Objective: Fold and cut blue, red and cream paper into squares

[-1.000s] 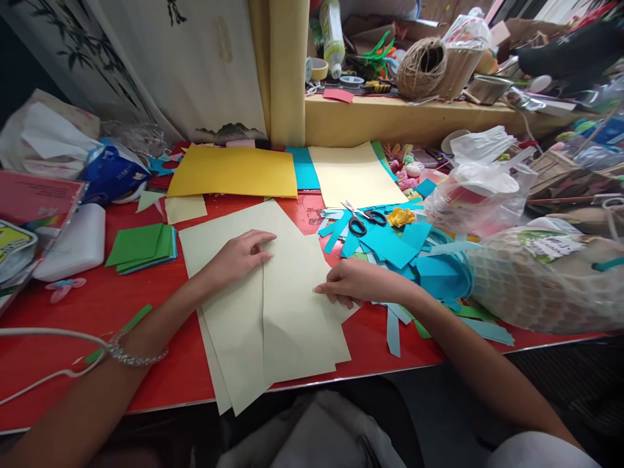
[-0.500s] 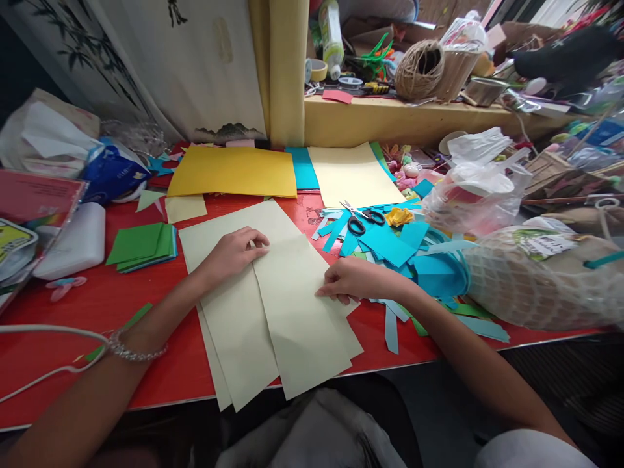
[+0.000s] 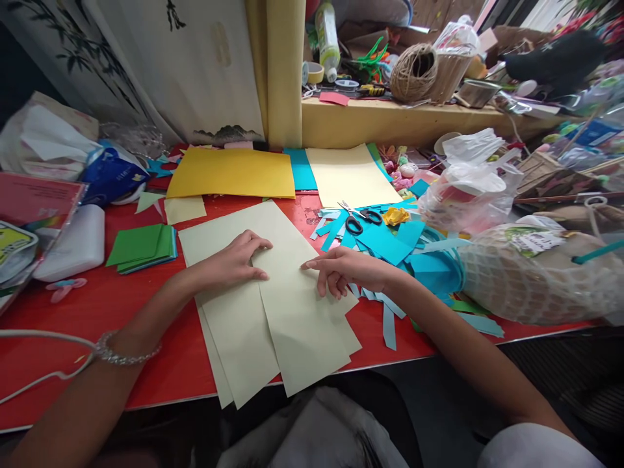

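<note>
Several pale cream sheets of paper (image 3: 307, 331) lie overlapped and fanned on the red table, their lower corners jutting past its front edge. My left hand (image 3: 238, 257) rests on the upper left of these sheets, thumb and index finger apart, with nothing between them. Over the right part of the top sheet is my right hand (image 3: 344, 270), index finger stretched out to the left and the other fingers loosely bent. It holds nothing; whether its fingertips touch the paper I cannot tell.
Black-handled scissors (image 3: 361, 218) lie on blue paper scraps (image 3: 390, 244) to the right. Folded yellow paper (image 3: 231, 172) is at the back, with green paper squares (image 3: 139, 247) at the left. A netted bag (image 3: 531, 276) stands at the right edge. A white cable (image 3: 49, 335) crosses the left.
My left thumb has spread away from the index finger. My right hand has shifted a little left and up, its bent fingers loosening and the index finger stretching out. The sheets have stayed put.
</note>
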{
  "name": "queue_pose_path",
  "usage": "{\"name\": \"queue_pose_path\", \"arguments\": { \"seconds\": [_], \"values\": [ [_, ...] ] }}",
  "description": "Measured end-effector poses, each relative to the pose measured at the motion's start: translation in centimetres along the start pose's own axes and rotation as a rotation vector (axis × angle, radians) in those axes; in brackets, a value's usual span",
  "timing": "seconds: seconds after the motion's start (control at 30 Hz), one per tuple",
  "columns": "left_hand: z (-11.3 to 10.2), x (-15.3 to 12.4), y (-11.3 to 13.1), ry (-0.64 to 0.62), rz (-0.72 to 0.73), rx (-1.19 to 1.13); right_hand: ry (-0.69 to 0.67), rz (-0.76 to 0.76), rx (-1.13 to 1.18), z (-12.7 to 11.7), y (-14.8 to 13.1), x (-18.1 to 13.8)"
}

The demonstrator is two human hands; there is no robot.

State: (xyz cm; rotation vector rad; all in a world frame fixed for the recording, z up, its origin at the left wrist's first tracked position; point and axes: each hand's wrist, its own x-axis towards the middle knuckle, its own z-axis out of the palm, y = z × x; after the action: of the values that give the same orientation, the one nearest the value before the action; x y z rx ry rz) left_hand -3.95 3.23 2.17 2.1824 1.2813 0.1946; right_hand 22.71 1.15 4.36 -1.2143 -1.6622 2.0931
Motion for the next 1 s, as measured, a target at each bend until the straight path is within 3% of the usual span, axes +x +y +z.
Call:
{"name": "queue_pose_path", "arguments": {
  "seconds": [0.17, 0.33, 0.47, 0.57, 0.73, 0.8, 0.87, 1.0],
  "values": [
    [0.1, 0.1, 0.2, 0.031, -0.002, -0.05, -0.05, -0.055, 0.1, 0.8, 0.3, 0.8],
    [-0.8, 0.2, 0.6, 0.072, 0.037, -0.129, 0.252, -0.281, 0.207, -0.2, 0.7, 1.1],
    [-1.5, -0.4, 1.4, 0.202, 0.041, -0.461, 0.356, -0.362, 0.198, -0.4, 0.5, 1.1],
    [-1.4, -0.9, 2.1, 0.237, 0.028, -0.792, 0.242, -0.331, 0.132, 0.9, 0.1, 0.8],
    [-0.3, -0.9, 2.9, 0.126, 0.051, -1.068, -0.147, -0.234, 0.14, 3.4, -0.3, 0.1],
    [0.1, -0.7, 3.0, 0.111, 0.02, -1.061, -0.173, -0.187, 0.137, 3.5, -0.3, 0.0],
    [0.2, -0.5, 2.7, 0.149, -0.029, -0.951, -0.076, -0.155, 0.109, 3.2, -0.1, -0.1],
    [0.1, 0.1, 0.9, 0.443, -0.154, -0.414, 0.116, -0.081, -0.079, 1.4, 0.6, -0.4]
  ]
}}
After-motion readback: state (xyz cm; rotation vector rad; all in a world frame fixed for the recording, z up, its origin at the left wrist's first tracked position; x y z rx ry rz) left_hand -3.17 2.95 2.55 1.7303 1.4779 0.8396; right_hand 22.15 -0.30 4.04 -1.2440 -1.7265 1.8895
